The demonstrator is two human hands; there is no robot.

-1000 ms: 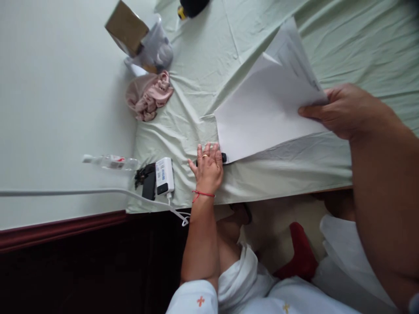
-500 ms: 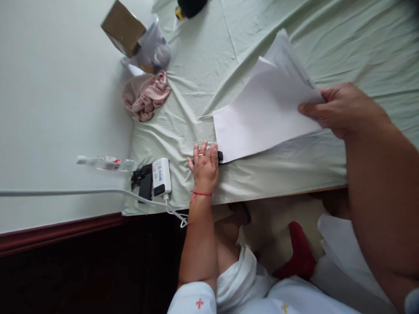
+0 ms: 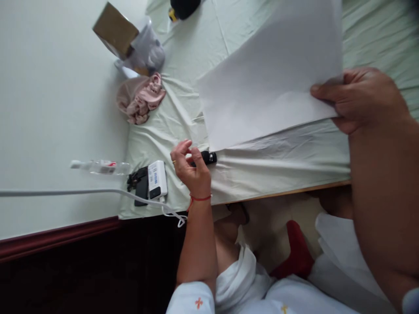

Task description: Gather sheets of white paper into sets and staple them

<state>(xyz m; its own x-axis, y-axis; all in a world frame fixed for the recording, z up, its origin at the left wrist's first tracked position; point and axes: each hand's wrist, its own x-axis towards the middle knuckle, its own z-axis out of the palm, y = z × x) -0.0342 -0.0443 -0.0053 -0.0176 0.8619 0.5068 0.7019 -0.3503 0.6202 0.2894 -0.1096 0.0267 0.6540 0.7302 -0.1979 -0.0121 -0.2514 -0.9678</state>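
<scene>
My right hand (image 3: 369,98) pinches several sheets of white paper (image 3: 271,83) at their right edge, thumb on top. The sheets are raised over the bed-like surface, and their lower left corner comes close to a short black object (image 3: 209,157) with a rounded end, possibly a stapler. My left hand (image 3: 192,168), with a ring and a red string bracelet, is beside that black object. Its fingers are loosely bent and apart from the thumb, with nothing seen between them. The hand partly hides the black object.
On the pale green sheet (image 3: 183,104) lie a white power bank (image 3: 157,179), a dark phone-like slab (image 3: 141,185) and a pink cloth (image 3: 144,98). A cardboard box (image 3: 115,30) stands by a plastic bag. A clear bottle (image 3: 108,167) lies near the wall; a white cable (image 3: 81,191) crosses the left side.
The paper has been lifted and tilted up, its left edge moving away from the black object. My left hand has come off the black object, turned and shifted slightly left.
</scene>
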